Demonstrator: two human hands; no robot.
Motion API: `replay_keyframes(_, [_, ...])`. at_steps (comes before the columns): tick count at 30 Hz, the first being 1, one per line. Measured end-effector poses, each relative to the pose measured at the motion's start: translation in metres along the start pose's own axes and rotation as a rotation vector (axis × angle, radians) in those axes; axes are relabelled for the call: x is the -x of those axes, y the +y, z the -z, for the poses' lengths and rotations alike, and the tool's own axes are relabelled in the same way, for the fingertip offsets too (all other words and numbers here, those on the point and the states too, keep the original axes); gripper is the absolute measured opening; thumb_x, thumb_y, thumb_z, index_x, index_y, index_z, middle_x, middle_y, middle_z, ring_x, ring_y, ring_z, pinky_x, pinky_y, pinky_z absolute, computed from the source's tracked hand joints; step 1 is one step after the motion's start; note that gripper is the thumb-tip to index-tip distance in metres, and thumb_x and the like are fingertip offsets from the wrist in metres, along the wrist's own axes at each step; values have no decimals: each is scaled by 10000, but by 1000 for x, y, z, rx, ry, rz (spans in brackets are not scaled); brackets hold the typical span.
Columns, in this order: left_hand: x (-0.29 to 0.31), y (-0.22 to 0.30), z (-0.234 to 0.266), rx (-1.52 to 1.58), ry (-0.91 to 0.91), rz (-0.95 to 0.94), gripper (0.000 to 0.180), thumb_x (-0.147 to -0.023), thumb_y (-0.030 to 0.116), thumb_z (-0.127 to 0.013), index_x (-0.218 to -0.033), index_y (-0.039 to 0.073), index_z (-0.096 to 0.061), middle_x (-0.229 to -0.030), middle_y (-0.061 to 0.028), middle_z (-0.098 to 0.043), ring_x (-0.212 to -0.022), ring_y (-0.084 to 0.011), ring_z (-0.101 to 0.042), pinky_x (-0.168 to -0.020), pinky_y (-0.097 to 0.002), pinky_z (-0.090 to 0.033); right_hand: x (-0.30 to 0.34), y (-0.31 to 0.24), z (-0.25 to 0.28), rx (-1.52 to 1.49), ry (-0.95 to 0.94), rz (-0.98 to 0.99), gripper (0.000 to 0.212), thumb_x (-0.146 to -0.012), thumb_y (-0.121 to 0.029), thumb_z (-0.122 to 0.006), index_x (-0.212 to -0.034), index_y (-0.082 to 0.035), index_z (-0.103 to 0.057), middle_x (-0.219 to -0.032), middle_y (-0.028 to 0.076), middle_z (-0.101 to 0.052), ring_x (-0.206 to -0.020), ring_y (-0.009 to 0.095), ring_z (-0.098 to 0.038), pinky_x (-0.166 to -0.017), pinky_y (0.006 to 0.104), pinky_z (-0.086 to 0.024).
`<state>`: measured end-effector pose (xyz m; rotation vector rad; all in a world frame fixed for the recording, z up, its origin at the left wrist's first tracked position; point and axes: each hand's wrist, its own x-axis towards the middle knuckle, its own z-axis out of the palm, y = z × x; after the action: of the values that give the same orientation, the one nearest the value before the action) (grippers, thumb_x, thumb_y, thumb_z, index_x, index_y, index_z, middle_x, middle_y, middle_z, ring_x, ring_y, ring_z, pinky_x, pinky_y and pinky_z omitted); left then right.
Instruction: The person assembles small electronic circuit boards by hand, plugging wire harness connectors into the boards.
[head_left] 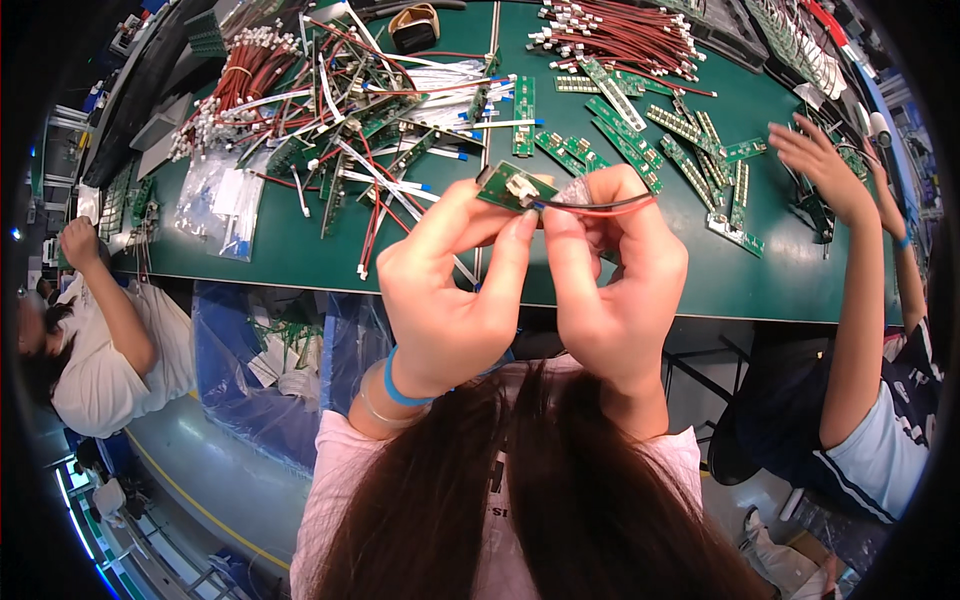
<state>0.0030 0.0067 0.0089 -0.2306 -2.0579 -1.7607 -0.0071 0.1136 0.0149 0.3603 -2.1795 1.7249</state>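
Observation:
My left hand point(445, 290) pinches a small green circuit board point(497, 186) above the table, its fingers closed on the board's edge. A white connector point(521, 187) sits on the face of that board. Close beside it, my right hand point(622, 290) is closed on a red and black wire cable point(612, 209), thumb and forefinger near the board. The cable's end at the board is partly covered by my fingers, so I cannot tell whether it is plugged in. A blue band point(399, 385) circles my left wrist.
Boards with white ribbon cables point(345, 130) lie heaped at left. Red cable bundles point(620, 40) and loose green boards point(690, 165) spread across the green table point(320, 262). A lined blue bin point(225, 400) stands below. Co-workers' arms point(850, 230) are at both sides.

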Motion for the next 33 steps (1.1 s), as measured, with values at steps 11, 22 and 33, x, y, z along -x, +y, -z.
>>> replay_keyframes(11, [6,-9,-1,-275,109,-258,178,-704,-72,-553,-882,-60,-552,-750,-135,-629,-682,-198,-640,-603,-235,-478,-1,1,3,-63,-75,-118,61,-771,8,-529,-727,-6,-489,-617,-61,-452,-538,-7,-343,-460,138,-260])
replay_keyframes(22, [4,-6,1,-212,89,-160,142,-728,-57,-549,-870,-54,-551,-738,-115,-636,-685,-135,-627,-616,-205,-454,-5,14,-3,-287,-92,-156,64,-739,-33,-545,-742,13,-501,-562,20,-500,-476,16,-421,-409,174,-341])
replay_keyframes(33, [5,-8,1,-140,60,-107,181,-727,-85,-544,-907,-84,-525,-774,-136,-629,-713,-134,-614,-648,-208,-453,-1,7,-4,-229,-92,-179,51,-782,-3,-525,-741,-18,-498,-608,-86,-419,-525,-27,-306,-447,134,-219])
